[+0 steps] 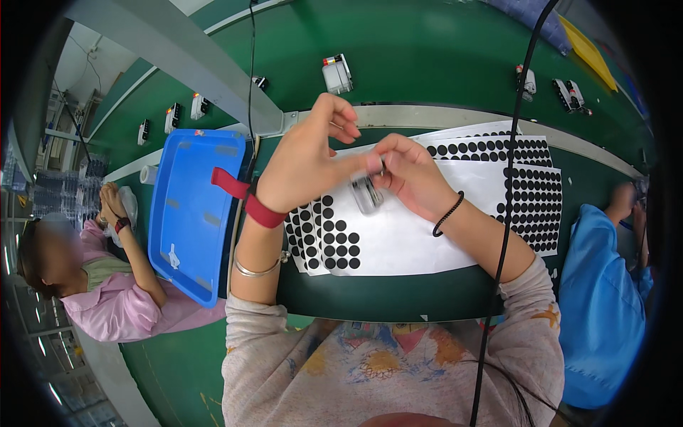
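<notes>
A long green workbench [427, 64] fills the head view, curving off toward a factory floor on the left, with a grey rail [462, 117] running across it. Sheets of black round stickers [491, 192] on white backing lie in front of the person, and a blue tray [192, 213] sits to the left. Small devices [337, 74] stand spaced out on the far side.

Both hands meet above the sheets. The left hand [306, 167], with a red strap [249, 199] at the wrist, pinches thumb and forefinger toward the right hand [413, 174], its other fingers spread. The right hand's fingers are closed around a small silver-grey part [366, 192], held just over the nearest sheet.

It looks like a sticker is being pressed onto the part; whether one sits on the left fingertips cannot be told. The next move would call for a steady, centred press.

A person in pink [114, 299] works at the left, another in blue [601, 299] at the right.
</notes>
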The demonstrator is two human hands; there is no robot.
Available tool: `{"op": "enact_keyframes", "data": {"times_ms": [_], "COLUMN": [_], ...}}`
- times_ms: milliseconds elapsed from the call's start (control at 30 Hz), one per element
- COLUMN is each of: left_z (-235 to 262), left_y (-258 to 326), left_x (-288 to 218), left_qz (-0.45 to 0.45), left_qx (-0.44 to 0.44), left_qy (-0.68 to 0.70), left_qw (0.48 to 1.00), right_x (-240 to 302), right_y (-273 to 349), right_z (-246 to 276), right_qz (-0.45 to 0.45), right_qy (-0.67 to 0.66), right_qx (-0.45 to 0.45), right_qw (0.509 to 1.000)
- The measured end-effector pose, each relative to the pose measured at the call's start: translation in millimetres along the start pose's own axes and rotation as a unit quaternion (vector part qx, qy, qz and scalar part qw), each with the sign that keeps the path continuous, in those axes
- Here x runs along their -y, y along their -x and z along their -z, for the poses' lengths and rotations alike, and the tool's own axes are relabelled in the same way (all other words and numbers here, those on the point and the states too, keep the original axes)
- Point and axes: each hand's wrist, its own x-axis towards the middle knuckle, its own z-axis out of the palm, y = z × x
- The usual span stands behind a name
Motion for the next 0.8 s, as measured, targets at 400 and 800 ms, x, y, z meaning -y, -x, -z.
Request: {"op": "enact_keyframes", "data": {"times_ms": [400,800], "left_z": [0,-7], "left_y": [-11,-12], "left_x": [28,30], "left_qz": [0.032,0.012], "left_qx": [0.068,0.042], "left_qy": [0.115,0.269], "left_qw": [0.991,0.962], "right_x": [-2,-1], "right_y": [-9,0], "right_z": [-1,-2], "right_qz": [0.101,0.190], "right_qy": [-0.023,0.144], "right_qx": [-0.116,-0.090], "right_qw": [0.988,0.967]}}
